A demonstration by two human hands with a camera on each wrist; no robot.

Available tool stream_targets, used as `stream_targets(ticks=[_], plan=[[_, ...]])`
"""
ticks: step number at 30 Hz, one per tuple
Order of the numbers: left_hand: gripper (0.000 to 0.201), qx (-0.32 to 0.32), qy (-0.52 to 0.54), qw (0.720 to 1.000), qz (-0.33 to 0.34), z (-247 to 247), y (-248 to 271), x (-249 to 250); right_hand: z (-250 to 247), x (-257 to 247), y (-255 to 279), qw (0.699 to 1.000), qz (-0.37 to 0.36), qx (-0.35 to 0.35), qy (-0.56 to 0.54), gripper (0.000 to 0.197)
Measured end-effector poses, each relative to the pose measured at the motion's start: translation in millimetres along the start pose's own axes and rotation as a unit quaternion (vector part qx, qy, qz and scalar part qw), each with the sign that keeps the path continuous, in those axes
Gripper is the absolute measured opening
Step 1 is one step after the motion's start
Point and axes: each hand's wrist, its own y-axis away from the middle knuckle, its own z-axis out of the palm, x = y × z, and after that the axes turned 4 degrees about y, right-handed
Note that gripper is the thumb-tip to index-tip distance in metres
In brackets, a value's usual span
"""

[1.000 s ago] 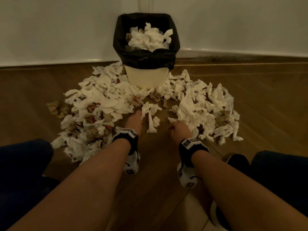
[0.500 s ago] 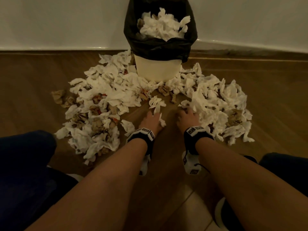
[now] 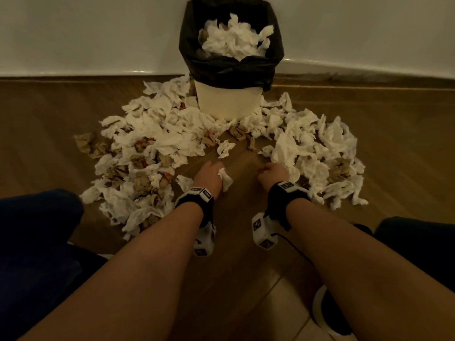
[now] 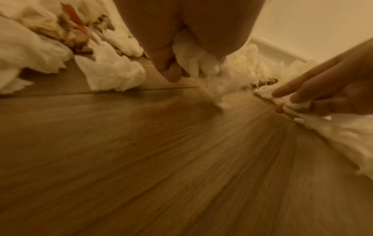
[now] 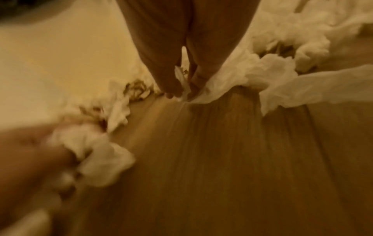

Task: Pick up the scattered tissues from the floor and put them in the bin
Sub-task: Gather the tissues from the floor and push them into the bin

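left hand [image 3: 208, 177] gripping white tissue [image 3: 225, 179], frame centre | right hand [image 3: 274, 174] pinching tissue pile edge [image 3: 289, 153] | bin [image 3: 230, 102] standing top centre

Bin [image 3: 229, 104]: against the wall [image 3: 86, 33], straight ahead, on the floor [image 3: 236, 242], tissues heaped inside it.
Left heap [image 3: 157, 139]: on the floor left of the bin, touching its base.
Right heap [image 3: 312, 146]: right of the bin.
Loose tissue [image 3: 225, 148]: between the heaps, before the bin.
Left hand [image 3: 209, 177]: beside the left heap, a tissue in it.
Right hand [image 3: 273, 173]: at the right heap's near edge.
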Motion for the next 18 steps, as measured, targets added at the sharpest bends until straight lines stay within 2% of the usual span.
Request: stream_targets(ticks=[4,7,9,12,13,15,18], plan=[[0.048,0.021,0.029,0.998,-0.044,1,3,-1,-7,5,4,0.978,0.059,-0.007,-0.201,0.023],[0.041,0.024,0.006,1.0,-0.013,2,5,-2,-15,7,6,0.948,0.114,-0.051,-0.293,0.039],[0.034,0.029,-0.029,0.999,0.009,0,5,-3,-18,8,8,0.91,0.127,-0.114,-0.378,0.042],[0.024,0.052,0.0,0.998,-0.024,-2,5,-4,-23,9,11,0.838,0.162,-0.153,-0.498,0.043],[0.022,0.058,0.049,0.996,-0.041,-2,5,-4,-24,9,13,0.832,0.172,-0.145,-0.507,0.045],[0.027,0.073,0.154,0.984,-0.05,-3,10,-4,-25,9,20,0.847,0.182,-0.127,-0.484,0.042],[0.044,0.092,0.174,0.98,-0.033,-2,15,-7,-23,12,26,0.834,0.197,-0.134,-0.497,0.031]])
